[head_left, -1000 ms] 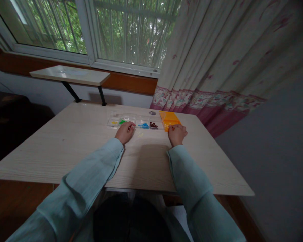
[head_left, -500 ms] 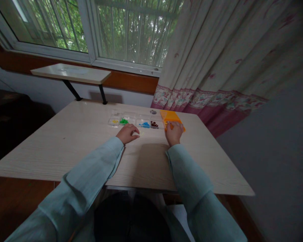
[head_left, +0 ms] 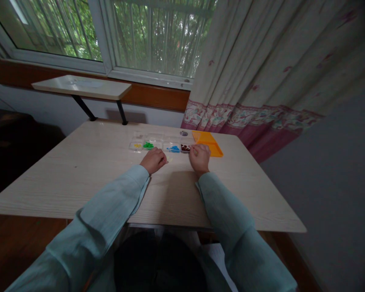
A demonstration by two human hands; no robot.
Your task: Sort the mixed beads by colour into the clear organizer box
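My left hand (head_left: 154, 161) rests low over the table with its fingers pinched together. A small pale, clear-looking piece (head_left: 169, 160) shows at its fingertips; its kind is too small to tell. My right hand (head_left: 200, 159) is closed, fingers curled, between the dark brown pieces and the orange case; whatever it holds is hidden. The open orange case (head_left: 215, 150) lies partly behind it. Clear plastic boxes stand in a row: yellow pieces (head_left: 137, 145), green pieces (head_left: 148, 145), blue pieces (head_left: 174, 149) and dark brown pieces (head_left: 185, 148) lie in them.
A small round grey object (head_left: 184, 133) lies behind the boxes. A raised white shelf (head_left: 82, 86) on black legs stands at the table's back left. The curtain (head_left: 246, 109) hangs behind the wooden table (head_left: 79, 178), beside the window.
My right hand has moved left from the orange case toward the dark brown pieces, uncovering more of the case. My left hand's fingers have drawn together.
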